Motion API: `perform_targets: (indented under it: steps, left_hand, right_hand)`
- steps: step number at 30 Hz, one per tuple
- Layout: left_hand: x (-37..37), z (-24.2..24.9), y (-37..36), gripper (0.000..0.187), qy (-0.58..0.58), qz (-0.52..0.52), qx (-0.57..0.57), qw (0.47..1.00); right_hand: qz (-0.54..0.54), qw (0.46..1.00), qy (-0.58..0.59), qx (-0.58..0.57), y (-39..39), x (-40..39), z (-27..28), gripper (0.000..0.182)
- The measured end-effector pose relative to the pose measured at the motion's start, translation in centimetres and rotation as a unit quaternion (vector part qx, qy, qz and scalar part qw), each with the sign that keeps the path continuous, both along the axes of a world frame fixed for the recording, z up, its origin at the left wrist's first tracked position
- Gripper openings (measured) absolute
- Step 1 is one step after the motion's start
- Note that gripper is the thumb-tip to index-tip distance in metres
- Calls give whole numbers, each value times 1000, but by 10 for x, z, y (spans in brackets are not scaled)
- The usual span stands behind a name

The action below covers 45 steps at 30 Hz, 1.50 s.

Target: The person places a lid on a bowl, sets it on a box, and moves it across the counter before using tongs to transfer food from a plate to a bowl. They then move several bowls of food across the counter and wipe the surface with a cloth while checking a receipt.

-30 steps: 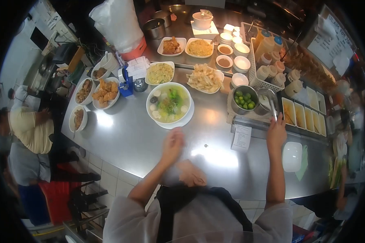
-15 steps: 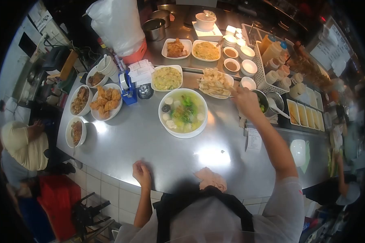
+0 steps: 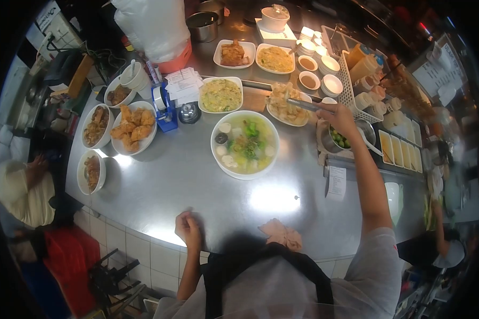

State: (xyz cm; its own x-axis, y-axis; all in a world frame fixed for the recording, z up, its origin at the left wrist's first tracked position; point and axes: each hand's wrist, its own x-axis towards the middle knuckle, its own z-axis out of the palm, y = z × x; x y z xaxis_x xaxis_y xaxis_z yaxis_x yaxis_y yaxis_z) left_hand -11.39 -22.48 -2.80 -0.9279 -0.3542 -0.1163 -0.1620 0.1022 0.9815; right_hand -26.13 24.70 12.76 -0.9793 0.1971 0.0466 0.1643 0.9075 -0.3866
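Right hand: my right hand [image 3: 339,119] is wrapped around the rear end of the metal tongs [image 3: 305,105], beyond the soup bowl [image 3: 213,146] and to its right.
Tongs: I hold them well back, presumably to keep my fingers clear of the food; their tips lie over the fried pieces [image 3: 286,114], but I cannot tell whether they grip any.
Fried pieces: heaped on a white plate [image 3: 306,97], just beyond the soup bowl on its right.
Left hand: my left hand [image 3: 189,229] hangs near the front edge of the surface [image 3: 159,175], nearer me than the soup bowl and to its left; the fingers curl loosely and I see nothing in them, though the palm is hidden.
Limes: the small green fruit [image 3: 339,139] sit in a metal pot right of the soup bowl, likely to stop them rolling.
Ticket: the printed slip [image 3: 337,182] hangs nearer me, right of the soup bowl, seemingly where I can read it.
Cloth: the crumpled cloth [image 3: 282,234] lies between the soup bowl and me, probably handy for wiping.
Bell: the counter bell [image 3: 189,112] stands left of the soup bowl.
Chunks: the brown fried chunks [image 3: 133,127] lie farther left of the soup bowl.
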Motion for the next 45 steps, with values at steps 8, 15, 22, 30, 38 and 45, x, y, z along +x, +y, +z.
perform_targets:
  steps: [8,15,22,30,38,45]
  left_hand:
    - [0,-1,-1,9,-6,2,-37,999]
    - [-2,0,1,12,0,2,-71,997]
    - [1,-5,-2,11,-13,3,-56,998]
    - [0,-14,3,10,26,3,140,990]
    - [-2,9,14,7,51,13,66,996]
    - [0,-1,2,8,18,2,-31,999]
  right_hand:
    - [73,988,45,130,-24,10,-9,23]
    - [83,980,32,179,-48,-18,-12,17]
    - [62,971,20,231,-64,-38,32,17]
    - [100,889,101,436,-44,-88,-37,8]
    - [139,956,77,246,-11,-65,27,20]
    - [149,951,92,254,-7,-48,50,21]
